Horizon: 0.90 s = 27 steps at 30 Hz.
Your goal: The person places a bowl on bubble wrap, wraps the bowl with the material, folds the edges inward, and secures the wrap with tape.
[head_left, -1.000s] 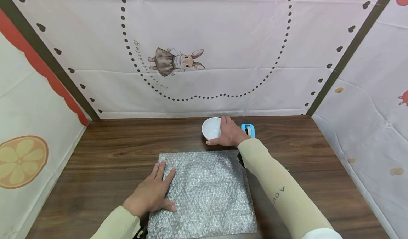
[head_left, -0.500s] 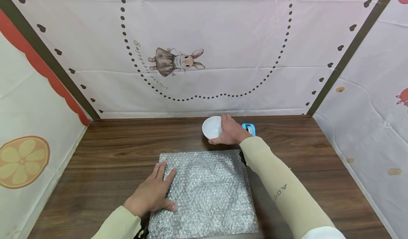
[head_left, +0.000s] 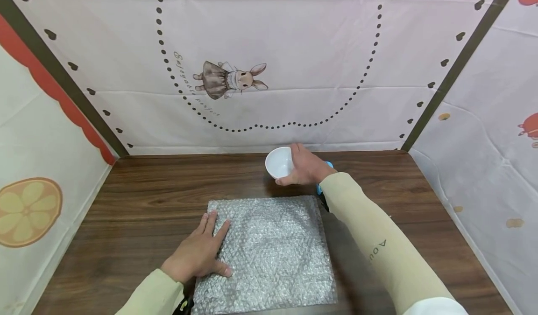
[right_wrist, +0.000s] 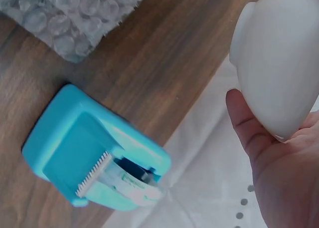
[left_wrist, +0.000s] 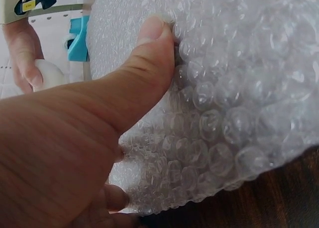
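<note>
A white bowl (head_left: 278,163) is in my right hand (head_left: 306,165), which grips it by its right side, fingers at the far edge and thumb at the near edge. In the right wrist view the bowl (right_wrist: 281,63) is side-on, raised off the table, its foot ring visible. My left hand (head_left: 198,255) rests with spread fingers on the left edge of a sheet of bubble wrap (head_left: 271,254) lying on the table. In the left wrist view the thumb (left_wrist: 149,53) lies along the bubbles; the other fingertips are partly hidden.
A blue tape dispenser (right_wrist: 99,148) with a toothed cutter and a roll of tape stands on the table behind my right wrist, mostly hidden in the head view. Printed white cloth (head_left: 328,63) hangs along the back and both sides of the wooden table (head_left: 138,203).
My right hand has lifted the bowl slightly up from the table, and the bowl has tilted a little. The right forearm now covers more of the tape dispenser. The left hand stays in place.
</note>
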### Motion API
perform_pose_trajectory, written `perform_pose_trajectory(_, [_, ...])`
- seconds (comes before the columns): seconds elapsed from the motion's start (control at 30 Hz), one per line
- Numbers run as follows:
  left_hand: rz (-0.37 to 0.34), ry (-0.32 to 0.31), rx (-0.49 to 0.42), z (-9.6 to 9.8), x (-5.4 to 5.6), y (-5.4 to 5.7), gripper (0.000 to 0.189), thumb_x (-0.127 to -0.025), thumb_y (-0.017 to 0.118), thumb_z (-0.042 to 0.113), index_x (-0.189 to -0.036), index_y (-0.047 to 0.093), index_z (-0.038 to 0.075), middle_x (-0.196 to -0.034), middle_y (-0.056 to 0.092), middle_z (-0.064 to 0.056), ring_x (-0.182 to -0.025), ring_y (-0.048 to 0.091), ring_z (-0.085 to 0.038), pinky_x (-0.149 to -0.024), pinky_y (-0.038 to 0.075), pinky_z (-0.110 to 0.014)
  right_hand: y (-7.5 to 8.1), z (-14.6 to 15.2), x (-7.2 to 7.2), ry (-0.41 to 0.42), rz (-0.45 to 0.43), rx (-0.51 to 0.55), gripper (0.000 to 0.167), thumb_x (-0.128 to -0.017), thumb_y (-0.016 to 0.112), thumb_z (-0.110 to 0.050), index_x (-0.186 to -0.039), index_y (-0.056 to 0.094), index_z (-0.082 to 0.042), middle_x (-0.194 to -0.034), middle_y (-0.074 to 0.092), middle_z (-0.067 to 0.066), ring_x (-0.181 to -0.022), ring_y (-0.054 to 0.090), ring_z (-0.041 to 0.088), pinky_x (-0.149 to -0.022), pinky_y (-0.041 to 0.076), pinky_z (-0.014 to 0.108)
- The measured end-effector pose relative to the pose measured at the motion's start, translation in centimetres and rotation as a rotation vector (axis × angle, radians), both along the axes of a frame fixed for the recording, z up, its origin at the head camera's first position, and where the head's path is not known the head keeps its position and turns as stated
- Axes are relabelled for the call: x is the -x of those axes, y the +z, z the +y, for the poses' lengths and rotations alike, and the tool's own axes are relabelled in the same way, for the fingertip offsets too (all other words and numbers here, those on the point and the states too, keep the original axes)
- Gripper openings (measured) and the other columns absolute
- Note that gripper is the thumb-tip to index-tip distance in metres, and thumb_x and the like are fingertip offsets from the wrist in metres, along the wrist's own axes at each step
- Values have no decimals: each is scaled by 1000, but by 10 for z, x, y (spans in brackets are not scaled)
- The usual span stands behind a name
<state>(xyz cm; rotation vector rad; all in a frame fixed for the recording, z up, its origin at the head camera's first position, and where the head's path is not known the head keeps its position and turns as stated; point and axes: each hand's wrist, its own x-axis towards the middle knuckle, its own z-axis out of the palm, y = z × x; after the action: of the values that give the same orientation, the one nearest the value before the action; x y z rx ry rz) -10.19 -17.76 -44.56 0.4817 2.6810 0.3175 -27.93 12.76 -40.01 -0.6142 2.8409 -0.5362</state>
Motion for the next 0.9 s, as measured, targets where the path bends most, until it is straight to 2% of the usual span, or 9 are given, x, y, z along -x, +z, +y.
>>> perform_pose_trajectory(0.23, [-17,14,-5,-1,0,3,122,-69,87,59,-162,32,2,-167,8,-42,-156,11,-61,-116,38,-67,11,0,1,44,12,-31,113,-74,82,-64,-151,32,2,-140,48,20,-121,58,32,-104,55,46])
perform_pose_trajectory(0.6, [1,-2,6,1,0,3,121,-69,87,59,-160,34,0,-166,12,-42,-154,14,-62,-115,40,-66,23,8,1,58,26,-10,113,-72,83,-59,-152,32,3,-140,48,21,-119,58,33,-103,55,48])
perform_pose_trajectory(0.9, [6,-3,7,0,-1,2,121,-68,87,59,-161,34,0,-166,12,-43,-154,15,-62,-114,41,-66,30,14,-3,53,-6,-1,116,-72,84,-60,-155,29,1,-142,46,20,-119,58,33,-102,55,49])
